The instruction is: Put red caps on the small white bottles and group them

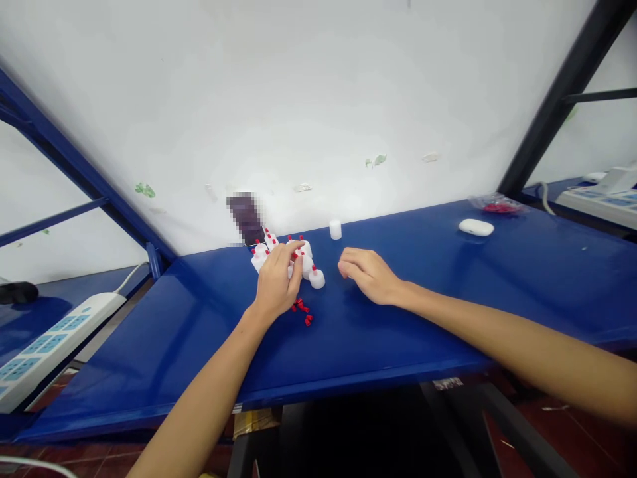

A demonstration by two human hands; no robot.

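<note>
My left hand (279, 275) is over a cluster of short white round pieces with red tips (259, 260). Its thumb and index finger close around a small red cap (295, 255) at the cluster's right part. Just right of that hand, one white piece with a red tip (317, 279) stands apart. Loose red caps (301, 305) lie on the table below the left wrist. My right hand (368, 272) is curled low over the table, and its fingers hide whatever they may hold. A plain white cylinder (335, 230) without a red tip stands behind it, near the wall.
A blurred dark phone-like object (246, 216) leans against the white wall behind the cluster. To the right on the blue table (398, 338) are a white oval case (476, 228) and a clear bag of red pieces (497, 204). A power strip (60, 342) lies left.
</note>
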